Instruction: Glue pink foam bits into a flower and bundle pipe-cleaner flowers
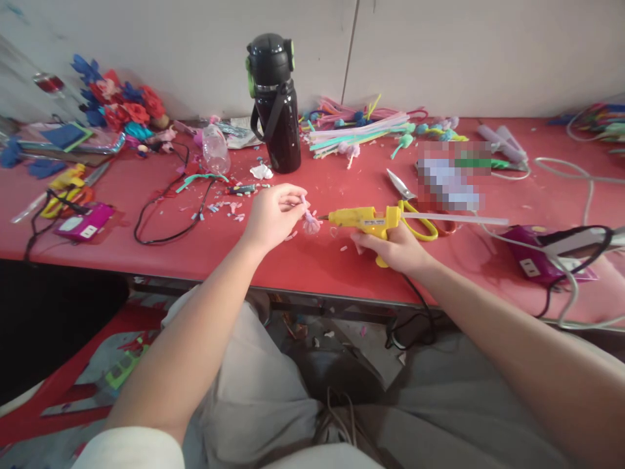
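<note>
My left hand (277,218) pinches a small pink-purple fuzzy piece (311,223) by its stem, above the red table. Wrapped round the grip of a yellow glue gun (364,218) is my right hand (398,247). The gun's nozzle points left and is close to the fuzzy piece; whether they touch is hard to tell. A long translucent glue stick (456,219) sticks out of the gun's back. Behind the gun lie scissors with yellow handles (424,225), their blades partly open. Small cut bits (233,208) are scattered left of my left hand.
A black bottle (277,111) stands behind my hands on the red table (195,260). Pastel fuzzy stems (359,135) lie by the wall. Purple power boxes (84,221) with cables sit at both sides. Red and blue fuzzy flowers (131,107) are at back left.
</note>
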A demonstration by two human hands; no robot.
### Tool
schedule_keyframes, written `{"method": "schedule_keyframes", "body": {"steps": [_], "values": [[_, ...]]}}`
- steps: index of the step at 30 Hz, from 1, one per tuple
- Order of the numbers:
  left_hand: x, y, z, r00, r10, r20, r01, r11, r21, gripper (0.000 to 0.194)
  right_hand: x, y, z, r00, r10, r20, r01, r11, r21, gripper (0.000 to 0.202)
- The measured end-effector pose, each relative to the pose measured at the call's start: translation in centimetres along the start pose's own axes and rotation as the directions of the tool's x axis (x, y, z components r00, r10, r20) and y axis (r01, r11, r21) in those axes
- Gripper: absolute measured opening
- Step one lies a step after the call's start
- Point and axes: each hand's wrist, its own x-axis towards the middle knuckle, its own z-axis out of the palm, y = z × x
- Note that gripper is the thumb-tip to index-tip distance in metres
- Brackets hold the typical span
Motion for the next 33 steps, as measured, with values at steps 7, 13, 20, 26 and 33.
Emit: {"method": "schedule_keyframes", "body": {"steps": [7, 13, 20, 26, 33], "values": [[-0.04, 0.32, 0.07, 0.999, -0.033, 0.005, 0.033, 0.999, -0.026, 0.015, -0.19, -0.03, 0.28, 0.999, 0.04, 0.018, -0.041, 0.999, 0.02, 0.031], [0.05, 0.38, 0.07, 0.999, -0.03, 0.032, 0.032, 0.999, -0.04, 0.018, -0.27, -0.46, 0.4, 0.997, 0.069, 0.029, -0.07, 0.997, 0.041, 0.028], [-0.02, 0.27, 0.1, 1.0, -0.009, 0.02, 0.009, 1.0, -0.005, 0.018, -0.22, -0.25, 0.3, 0.998, 0.046, 0.052, -0.047, 0.999, 0.025, 0.027], [-0.11, 0.78, 0.22, 0.999, -0.036, -0.001, 0.036, 0.999, 0.004, 0.017, -0.2, -0.14, 0.24, 0.995, 0.072, 0.061, -0.073, 0.997, 0.013, 0.029], [0.46, 0.27, -0.34, 0.999, 0.027, -0.034, -0.026, 0.999, 0.024, 0.016, -0.22, 0.24, 0.08, 0.996, 0.046, 0.081, -0.046, 0.999, -0.004, 0.027]]}}
